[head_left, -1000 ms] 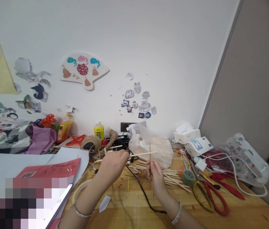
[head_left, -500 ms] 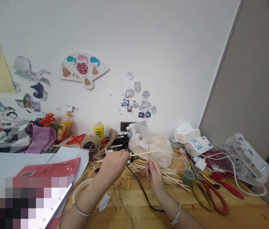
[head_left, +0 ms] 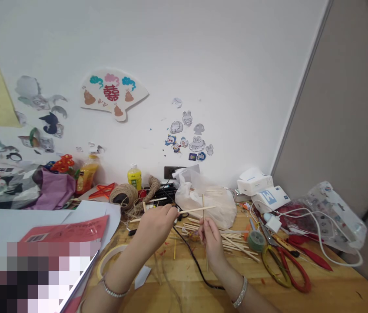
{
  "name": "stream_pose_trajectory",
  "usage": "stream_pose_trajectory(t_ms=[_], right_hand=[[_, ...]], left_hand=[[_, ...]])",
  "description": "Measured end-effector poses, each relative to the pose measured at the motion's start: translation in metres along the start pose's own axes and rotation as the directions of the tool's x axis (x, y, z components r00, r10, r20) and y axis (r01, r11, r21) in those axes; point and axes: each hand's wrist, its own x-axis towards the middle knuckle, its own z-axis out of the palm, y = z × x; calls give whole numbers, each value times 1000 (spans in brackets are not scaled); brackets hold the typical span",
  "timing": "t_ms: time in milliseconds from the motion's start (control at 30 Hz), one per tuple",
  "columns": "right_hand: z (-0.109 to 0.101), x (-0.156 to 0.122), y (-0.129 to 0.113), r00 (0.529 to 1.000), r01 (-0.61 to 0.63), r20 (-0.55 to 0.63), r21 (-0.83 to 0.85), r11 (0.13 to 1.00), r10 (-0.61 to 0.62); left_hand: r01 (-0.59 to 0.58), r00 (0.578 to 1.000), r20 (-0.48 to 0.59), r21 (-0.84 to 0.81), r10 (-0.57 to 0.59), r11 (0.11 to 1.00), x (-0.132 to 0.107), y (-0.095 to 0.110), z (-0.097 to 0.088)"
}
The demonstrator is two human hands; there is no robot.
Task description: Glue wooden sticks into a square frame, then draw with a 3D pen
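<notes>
My left hand is closed in a pinch on a thin wooden stick that lies nearly level and points right. My right hand grips a second wooden stick held upright, its lower end showing below the hand. The two sticks cross just above my right hand, in front of a white plastic bag. A loose pile of wooden sticks lies on the wooden table right behind my hands. Both wrists wear silver bracelets.
Red-handled scissors, a green tape roll, a white charger with cable and white boxes lie to the right. A twine ball, yellow bottle, tape ring, black cable and papers sit left and centre.
Both hands hold the same sticks and have barely moved. The view has shifted very slightly.
</notes>
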Motion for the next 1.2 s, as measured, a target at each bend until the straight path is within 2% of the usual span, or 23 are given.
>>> stream_pose_trajectory(t_ms=[1200], right_hand=[[1,-2,-4,999,0,-34,-6,1000,0]], left_hand=[[17,1000,12,29,-17,999,2,2,-4]])
